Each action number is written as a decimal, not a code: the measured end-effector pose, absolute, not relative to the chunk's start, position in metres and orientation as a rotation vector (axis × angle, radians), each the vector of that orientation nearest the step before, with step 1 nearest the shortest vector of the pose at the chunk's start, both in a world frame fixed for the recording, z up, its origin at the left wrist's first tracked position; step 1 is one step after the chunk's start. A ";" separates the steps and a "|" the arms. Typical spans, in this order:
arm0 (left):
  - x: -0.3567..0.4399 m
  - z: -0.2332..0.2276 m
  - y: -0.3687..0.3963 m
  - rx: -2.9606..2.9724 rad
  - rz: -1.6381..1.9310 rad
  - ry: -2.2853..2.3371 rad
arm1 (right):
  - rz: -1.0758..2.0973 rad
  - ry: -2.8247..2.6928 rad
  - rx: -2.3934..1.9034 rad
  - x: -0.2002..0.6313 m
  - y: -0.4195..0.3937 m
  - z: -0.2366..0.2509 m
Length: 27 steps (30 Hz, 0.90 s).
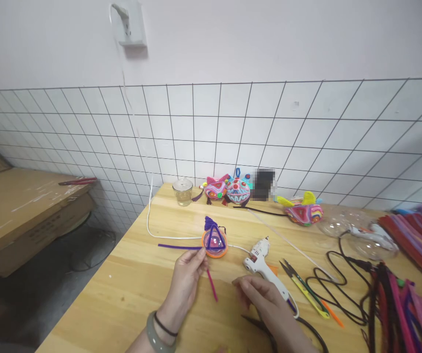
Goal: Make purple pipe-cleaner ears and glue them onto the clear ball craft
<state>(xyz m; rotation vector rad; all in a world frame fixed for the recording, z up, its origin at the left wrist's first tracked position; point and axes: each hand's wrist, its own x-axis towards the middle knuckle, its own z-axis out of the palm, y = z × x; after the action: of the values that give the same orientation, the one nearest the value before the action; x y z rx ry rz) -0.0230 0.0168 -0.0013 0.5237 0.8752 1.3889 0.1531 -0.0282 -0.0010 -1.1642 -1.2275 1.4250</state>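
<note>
Fingertips of the left hand point(186, 274) pinch a pink pipe cleaner point(211, 285) where it meets the edge of a round orange-rimmed ornament point(214, 242), which rests on the wooden table point(122, 289) just beyond the hand, a purple pipe-cleaner triangle and coil on top of it. A purple pipe cleaner point(177, 246) runs out flat to the left of the ornament. The right hand point(265, 301) lies loosely curled on the table, holding nothing, its fingers touching or just beside the handle of a white glue gun point(264, 264). Right of the gun lie small snips point(302, 284) and a black cord point(339, 284). Further back stand a glass jar point(183, 191) and finished colourful ornaments point(229, 189), with heaped pipe cleaners point(416, 274) at far right.
</note>
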 end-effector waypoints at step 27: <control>-0.028 -0.009 0.031 0.396 1.299 0.711 | 0.140 -2.216 -1.433 0.167 0.227 0.074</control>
<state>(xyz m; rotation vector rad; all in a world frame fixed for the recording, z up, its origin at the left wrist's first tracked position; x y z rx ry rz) -0.0283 0.0311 -0.0086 0.3958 0.7108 1.2994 0.1672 0.2274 0.0743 -1.4327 -2.2165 0.1395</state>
